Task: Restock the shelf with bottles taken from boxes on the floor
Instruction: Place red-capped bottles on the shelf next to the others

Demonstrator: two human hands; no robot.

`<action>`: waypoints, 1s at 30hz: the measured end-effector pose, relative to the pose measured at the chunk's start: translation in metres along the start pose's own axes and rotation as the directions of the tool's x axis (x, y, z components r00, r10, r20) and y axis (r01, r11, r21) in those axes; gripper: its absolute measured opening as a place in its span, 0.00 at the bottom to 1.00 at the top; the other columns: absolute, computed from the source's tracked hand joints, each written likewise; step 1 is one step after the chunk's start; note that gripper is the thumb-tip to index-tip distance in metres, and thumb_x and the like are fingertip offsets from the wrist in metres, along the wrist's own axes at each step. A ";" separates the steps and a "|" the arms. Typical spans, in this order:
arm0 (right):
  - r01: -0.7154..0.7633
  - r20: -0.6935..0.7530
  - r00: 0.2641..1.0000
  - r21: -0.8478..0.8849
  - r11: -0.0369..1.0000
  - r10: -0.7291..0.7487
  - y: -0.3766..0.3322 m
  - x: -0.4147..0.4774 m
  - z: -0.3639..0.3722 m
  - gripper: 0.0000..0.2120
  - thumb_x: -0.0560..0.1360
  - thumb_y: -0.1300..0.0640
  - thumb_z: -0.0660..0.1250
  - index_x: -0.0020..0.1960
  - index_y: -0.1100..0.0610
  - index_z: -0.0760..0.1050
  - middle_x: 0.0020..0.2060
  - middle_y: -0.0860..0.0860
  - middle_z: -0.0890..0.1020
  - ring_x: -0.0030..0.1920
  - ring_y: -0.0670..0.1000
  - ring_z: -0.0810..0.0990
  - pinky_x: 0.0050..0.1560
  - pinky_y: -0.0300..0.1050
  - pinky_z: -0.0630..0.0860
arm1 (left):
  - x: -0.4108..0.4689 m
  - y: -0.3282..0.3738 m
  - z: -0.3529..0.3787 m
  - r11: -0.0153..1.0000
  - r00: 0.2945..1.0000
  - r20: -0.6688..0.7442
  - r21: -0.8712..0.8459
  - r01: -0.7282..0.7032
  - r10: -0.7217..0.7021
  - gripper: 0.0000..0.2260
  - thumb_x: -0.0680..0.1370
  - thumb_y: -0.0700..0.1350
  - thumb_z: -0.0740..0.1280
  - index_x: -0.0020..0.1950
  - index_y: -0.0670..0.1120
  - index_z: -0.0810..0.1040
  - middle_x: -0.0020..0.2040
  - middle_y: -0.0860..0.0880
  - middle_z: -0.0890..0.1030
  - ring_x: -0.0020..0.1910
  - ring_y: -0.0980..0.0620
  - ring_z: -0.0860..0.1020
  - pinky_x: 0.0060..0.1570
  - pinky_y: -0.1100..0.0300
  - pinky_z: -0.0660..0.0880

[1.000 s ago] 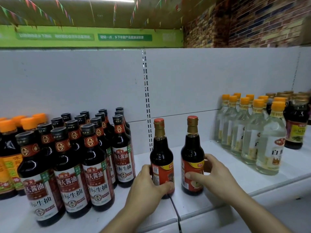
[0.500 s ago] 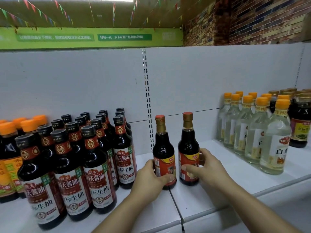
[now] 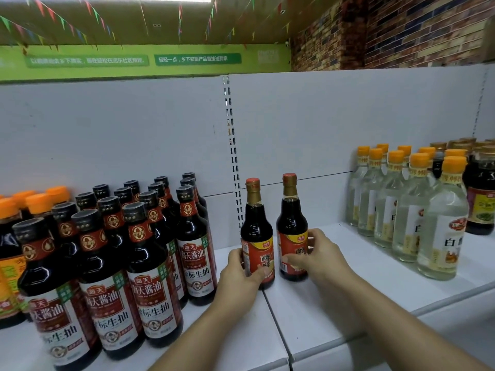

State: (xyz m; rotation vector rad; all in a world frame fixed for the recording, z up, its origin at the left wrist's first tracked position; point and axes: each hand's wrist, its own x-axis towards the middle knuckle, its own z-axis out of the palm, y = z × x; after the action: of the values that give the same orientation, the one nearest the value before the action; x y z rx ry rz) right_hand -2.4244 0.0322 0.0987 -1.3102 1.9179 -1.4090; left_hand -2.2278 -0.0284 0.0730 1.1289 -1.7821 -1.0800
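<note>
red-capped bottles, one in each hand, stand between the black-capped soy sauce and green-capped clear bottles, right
Not green: the head view shows the clear bottles have orange caps. The rest holds: the left hand and right hand grip the red-capped bottles.

glossy dark glass bottles (image 3: 256, 231), matt white shelf (image 3: 348, 298), rough brick wall (image 3: 401, 30)

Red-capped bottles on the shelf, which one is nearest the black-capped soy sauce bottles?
The left red-capped bottle, gripped by the left hand. The other red-capped bottle, held by the right hand, stands on its far side, toward the clear bottles.
</note>
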 end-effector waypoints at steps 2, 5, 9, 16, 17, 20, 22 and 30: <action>-0.002 0.014 1.000 -0.003 1.000 0.002 0.000 0.005 0.002 0.35 0.67 0.53 0.83 0.69 0.50 0.70 0.58 0.47 0.81 0.55 0.50 0.82 0.57 0.48 0.80 | 0.006 -0.001 0.004 1.000 1.000 -0.012 -0.018 -0.005 0.005 0.21 0.77 0.48 0.75 0.66 0.57 0.70 0.58 0.61 0.79 0.52 0.68 0.76 0.57 0.61 0.72; 0.006 0.024 1.000 -0.027 1.000 -0.006 0.001 0.014 0.006 0.36 0.67 0.54 0.83 0.70 0.51 0.69 0.58 0.48 0.81 0.54 0.50 0.83 0.58 0.49 0.81 | 0.016 -0.001 0.007 1.000 1.000 -0.016 -0.017 -0.018 0.018 0.22 0.77 0.48 0.75 0.66 0.57 0.70 0.56 0.62 0.78 0.50 0.69 0.76 0.54 0.65 0.71; 0.019 0.032 0.999 -0.068 0.998 -0.017 0.003 0.028 0.011 0.38 0.67 0.53 0.83 0.70 0.51 0.67 0.60 0.48 0.81 0.55 0.51 0.83 0.58 0.49 0.80 | 0.029 -0.003 0.010 1.000 1.000 -0.012 -0.012 -0.018 0.018 0.20 0.77 0.49 0.75 0.64 0.58 0.70 0.55 0.62 0.78 0.51 0.66 0.77 0.55 0.64 0.71; 0.019 0.022 1.000 -0.098 0.995 -0.017 0.005 0.051 0.019 0.39 0.67 0.54 0.83 0.72 0.52 0.66 0.58 0.48 0.80 0.54 0.51 0.82 0.56 0.45 0.78 | 0.053 -0.009 0.016 1.000 1.000 -0.027 -0.006 -0.017 0.017 0.23 0.79 0.49 0.73 0.72 0.53 0.69 0.61 0.58 0.79 0.57 0.58 0.77 0.58 0.61 0.72; 0.019 0.020 1.000 -0.102 0.995 -0.017 0.004 0.054 0.020 0.39 0.68 0.54 0.82 0.72 0.52 0.65 0.57 0.47 0.80 0.54 0.51 0.81 0.56 0.45 0.78 | 0.057 -0.010 0.016 1.000 0.999 -0.030 -0.005 -0.015 0.015 0.24 0.79 0.49 0.73 0.73 0.52 0.69 0.62 0.57 0.79 0.58 0.57 0.77 0.59 0.60 0.72; 0.023 0.011 1.000 -0.108 0.994 -0.021 0.005 0.062 0.024 0.39 0.68 0.53 0.82 0.72 0.53 0.65 0.55 0.46 0.78 0.52 0.50 0.80 0.54 0.44 0.76 | 0.066 -0.013 0.019 1.000 0.999 -0.050 -0.011 -0.011 0.010 0.24 0.80 0.48 0.72 0.74 0.51 0.69 0.65 0.54 0.79 0.60 0.55 0.78 0.61 0.59 0.73; 0.022 0.003 1.000 -0.112 0.993 -0.021 0.006 0.067 0.026 0.39 0.68 0.53 0.82 0.72 0.53 0.65 0.56 0.47 0.79 0.52 0.50 0.79 0.55 0.45 0.76 | 0.071 -0.014 0.021 1.000 0.998 -0.058 -0.018 -0.004 0.003 0.24 0.79 0.48 0.73 0.74 0.51 0.69 0.65 0.53 0.80 0.60 0.54 0.78 0.62 0.58 0.73; 0.029 -0.007 1.000 -0.123 0.992 -0.031 0.008 0.080 0.035 0.37 0.69 0.52 0.81 0.72 0.54 0.66 0.61 0.50 0.81 0.55 0.52 0.81 0.58 0.48 0.78 | 0.089 -0.014 0.018 1.000 0.996 -0.085 0.000 0.009 -0.009 0.20 0.79 0.48 0.73 0.69 0.52 0.72 0.60 0.57 0.78 0.56 0.56 0.78 0.58 0.60 0.73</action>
State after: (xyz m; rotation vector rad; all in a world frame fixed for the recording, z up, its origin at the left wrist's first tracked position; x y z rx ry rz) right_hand -2.4380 -0.0542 0.0928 -1.3962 2.0278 -1.3311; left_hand -2.2689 -0.1099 0.0670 1.1673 -1.7131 -1.0220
